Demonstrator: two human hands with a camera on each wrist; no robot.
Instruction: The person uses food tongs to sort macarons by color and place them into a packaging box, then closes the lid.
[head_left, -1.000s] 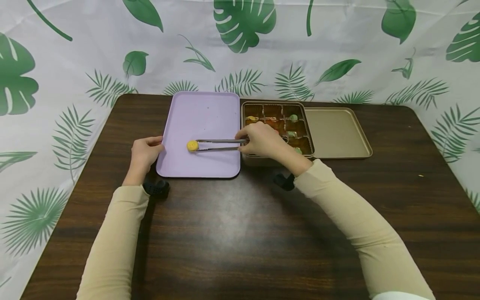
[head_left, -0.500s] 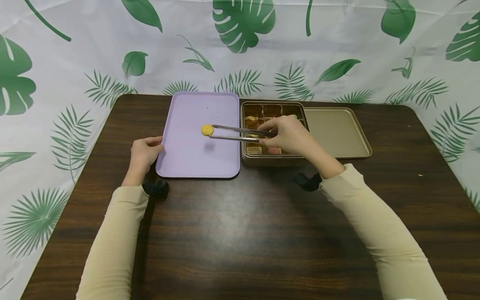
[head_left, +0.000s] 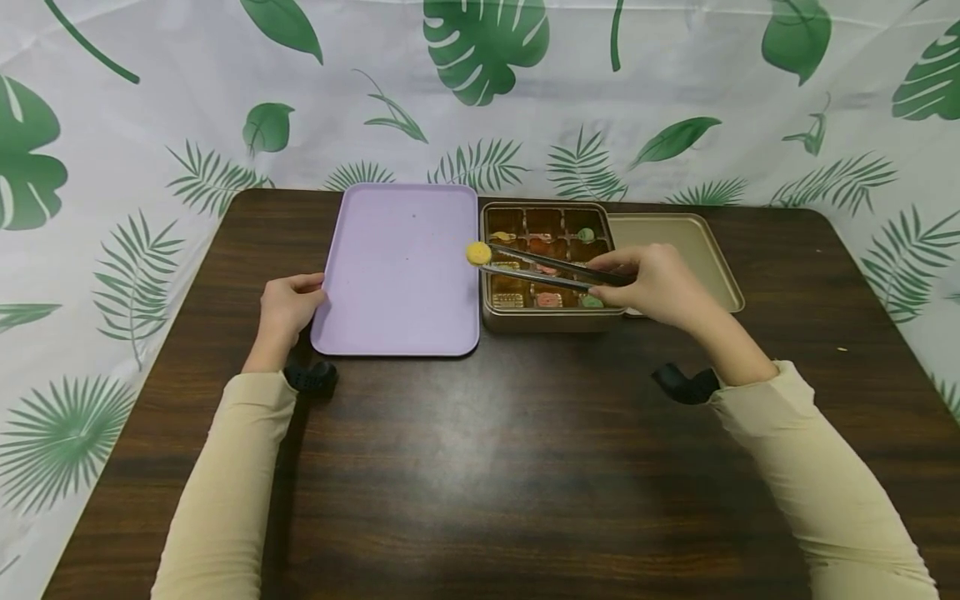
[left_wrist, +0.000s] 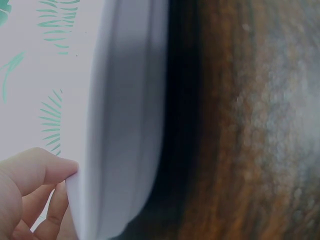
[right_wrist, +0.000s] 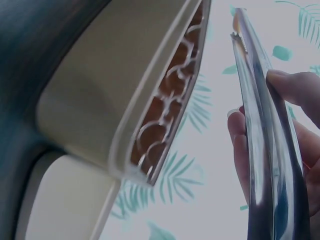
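My right hand [head_left: 660, 283] grips metal tongs [head_left: 536, 267] over the box. Their tips hold a round yellow cookie-like piece [head_left: 478, 253] above the gap between tray and box. In the right wrist view, my thumb and fingers press the tongs [right_wrist: 270, 135] from both sides. At the left edge of the lilac tray [head_left: 405, 300], my left hand [head_left: 288, 304] pinches the rim; the left wrist view has thumb and fingers at the tray edge [left_wrist: 125, 100]. The gold tin box [head_left: 555, 321] has a brown divided insert with small coloured pieces in its compartments.
A flat gold lid [head_left: 678, 237] lies right of the box, partly behind my right hand. Everything stands on a dark wood table [head_left: 465, 467]. Behind it hangs a white cloth with green leaf prints [head_left: 487, 50]. A small yellowish speck [head_left: 842, 349] is at the right.
The tongs lifted the yellow piece off the tray and carried it right to the box's left edge. My right hand moved right with them. My left hand stayed at the tray.
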